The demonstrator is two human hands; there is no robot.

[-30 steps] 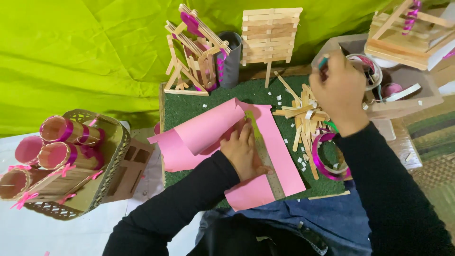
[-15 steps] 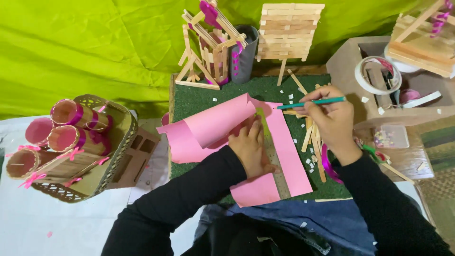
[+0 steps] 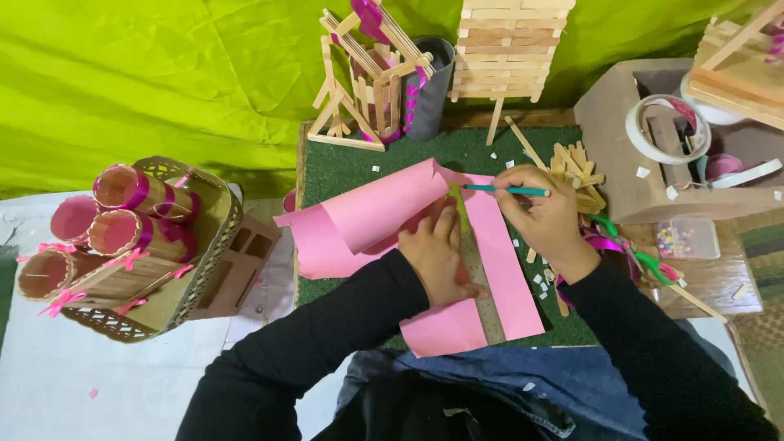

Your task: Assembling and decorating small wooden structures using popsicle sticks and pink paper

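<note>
Basket (image 3: 214, 245) of pink-ribboned tubes (image 3: 122, 233) (left), untouched

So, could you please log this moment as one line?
left hand: pressing ruler on pink paper | right hand: teal pencil at ruler's top

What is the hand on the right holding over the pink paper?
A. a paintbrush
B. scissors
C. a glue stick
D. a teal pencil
D. The right hand pinches a thin teal pencil, its tip at the top of the ruler lying on the pink paper.
</note>
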